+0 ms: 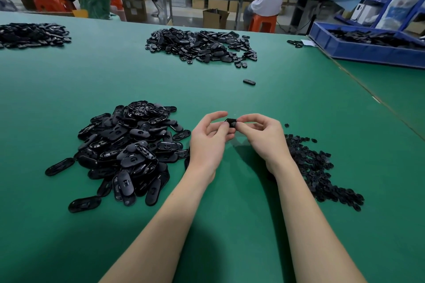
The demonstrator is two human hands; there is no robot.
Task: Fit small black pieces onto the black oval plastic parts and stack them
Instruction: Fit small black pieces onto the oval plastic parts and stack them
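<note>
A black oval plastic part point(230, 122) is held above the green table point(230, 190), seen nearly end-on. My left hand point(210, 136) pinches its left end with thumb and fingers. My right hand point(262, 132) pinches its right end; whether a small piece sits under those fingertips is hidden. A heap of black oval parts point(131, 151) lies left of my hands. A spread of small black pieces point(319, 167) lies to the right.
A second heap of oval parts point(202, 46) lies at the far middle, a third point(32, 34) at far left. One lone oval point(249, 82) lies between. A blue bin point(368, 46) of black parts stands far right. Two people sit at a bench behind.
</note>
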